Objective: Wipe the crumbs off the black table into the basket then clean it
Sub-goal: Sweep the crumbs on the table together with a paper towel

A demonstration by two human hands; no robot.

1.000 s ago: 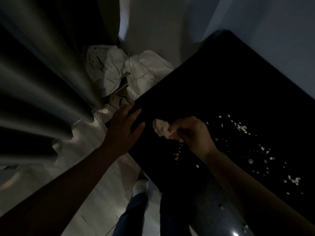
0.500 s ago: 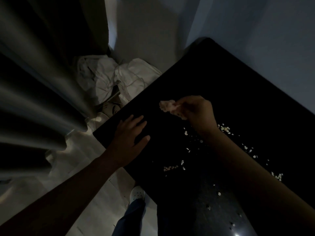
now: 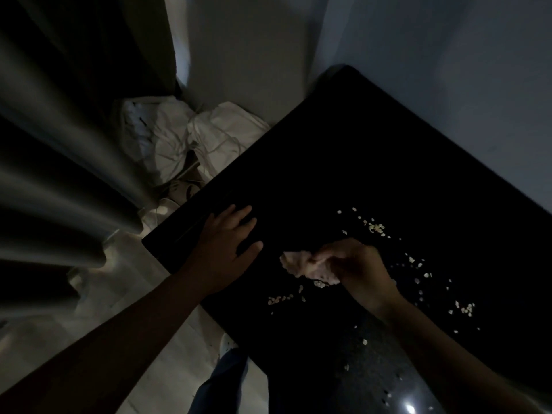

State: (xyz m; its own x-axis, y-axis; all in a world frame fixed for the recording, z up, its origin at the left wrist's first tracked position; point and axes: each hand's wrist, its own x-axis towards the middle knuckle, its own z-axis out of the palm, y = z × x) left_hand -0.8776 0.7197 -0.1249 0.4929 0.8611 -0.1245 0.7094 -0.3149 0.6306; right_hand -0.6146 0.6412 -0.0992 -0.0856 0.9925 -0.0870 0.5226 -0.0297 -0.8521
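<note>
The black table (image 3: 343,162) fills the right half of the dim view. Pale crumbs (image 3: 375,227) are scattered across its right part, and a small heap of crumbs (image 3: 280,298) lies near the front edge. My right hand (image 3: 355,270) pinches a crumpled pale cloth (image 3: 304,265) and holds it down on the table just above that heap. My left hand (image 3: 227,243) rests flat with spread fingers on the table's left corner. No basket can be made out in the dark.
Grey curtains (image 3: 59,180) hang at the left. White bags or cloth bundles (image 3: 191,138) lie on the floor by the wall beyond the table corner. My leg and white shoe (image 3: 227,345) stand on the light floor under the table's front edge.
My right hand has drawn the cloth back toward the front edge, dragging over the crumbs. My left hand stays planted on the table corner. The camera view has shifted slightly.
</note>
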